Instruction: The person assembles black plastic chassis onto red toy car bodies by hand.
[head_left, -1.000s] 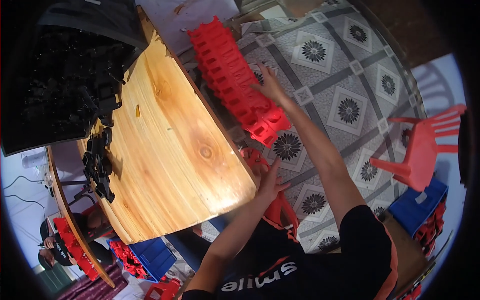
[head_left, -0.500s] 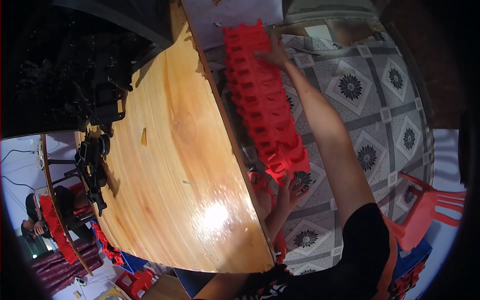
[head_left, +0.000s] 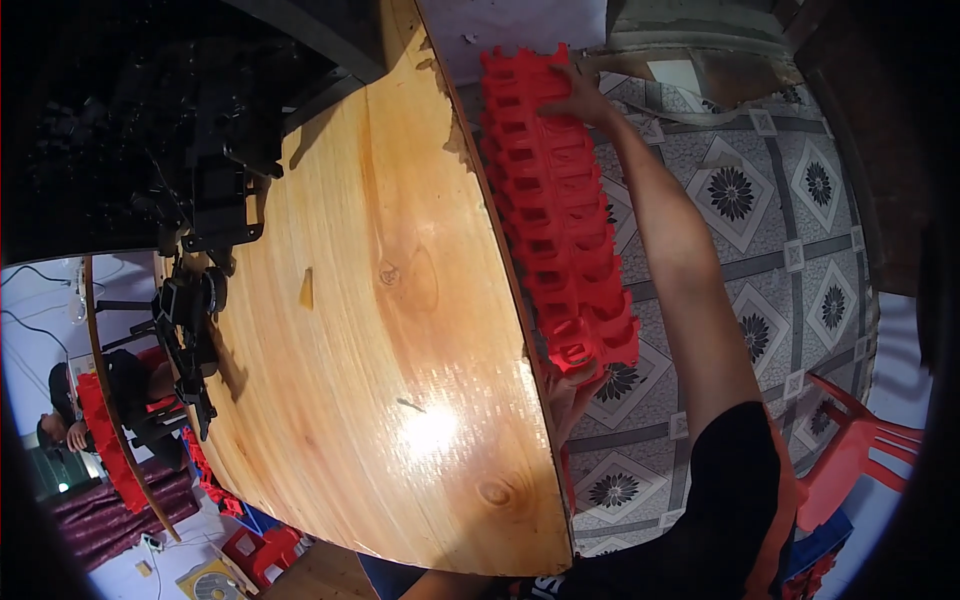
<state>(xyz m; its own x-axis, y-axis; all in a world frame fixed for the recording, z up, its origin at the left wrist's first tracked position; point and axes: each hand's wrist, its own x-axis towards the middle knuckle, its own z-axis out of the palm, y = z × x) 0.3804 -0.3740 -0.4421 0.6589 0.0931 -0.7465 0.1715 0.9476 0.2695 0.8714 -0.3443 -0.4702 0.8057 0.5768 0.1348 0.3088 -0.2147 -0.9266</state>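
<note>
A long stack of interlocked red plastic parts (head_left: 555,200) hangs beside the right edge of the wooden table (head_left: 330,400), over the floor. Its pieces are ribbed, with square openings and curved cutouts. My right hand (head_left: 582,102) grips the far end, fingers laid across the top of the red pieces. At the near end, my left hand (head_left: 572,398) holds the stack from below. The table edge and the red parts hide much of that hand, and its forearm passes under the tabletop.
Black jointed mechanical parts (head_left: 190,330) stand along the table's left side, with a small yellowish wedge (head_left: 307,288) nearby. Patterned tiles (head_left: 735,190) cover the floor at right. A red plastic chair (head_left: 850,455) stands at lower right. Another person (head_left: 120,395) sits at far left.
The view has shifted, so table and stack appear further right. The near end of the red stack sits closer to the table edge, and my left hand is more hidden.
</note>
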